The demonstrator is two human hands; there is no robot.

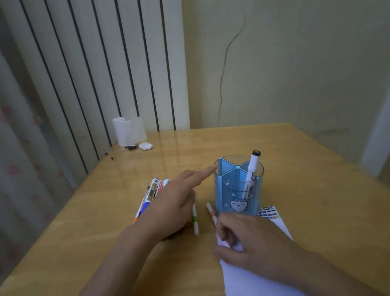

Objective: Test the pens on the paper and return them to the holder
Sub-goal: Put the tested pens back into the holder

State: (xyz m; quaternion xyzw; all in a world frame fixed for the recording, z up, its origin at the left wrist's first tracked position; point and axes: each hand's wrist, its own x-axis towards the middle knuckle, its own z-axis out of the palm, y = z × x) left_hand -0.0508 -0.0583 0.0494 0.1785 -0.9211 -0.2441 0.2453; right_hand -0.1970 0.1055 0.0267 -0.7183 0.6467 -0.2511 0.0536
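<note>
At the rim of the blue holder (240,191), the left hand (171,204) reaches with its index finger straight, the tip touching or just short of the near-left edge; it grips nothing. Nearer the camera, the right hand (251,234) rests on the top corner of the white paper (253,288), fingers lightly curled; whether it pinches the sheet or only presses it I cannot tell. One white marker (253,167) already stands tilted in a right compartment. Untested pens lie on the wooden table (319,206): a cluster (152,196) partly under the left hand, a green-banded pen (195,219) and a red-banded one (211,213) between hands and holder. Steadying the holder lightly should prevent tipping; keep the paper pinned flat, then pick the nearest pen.
</note>
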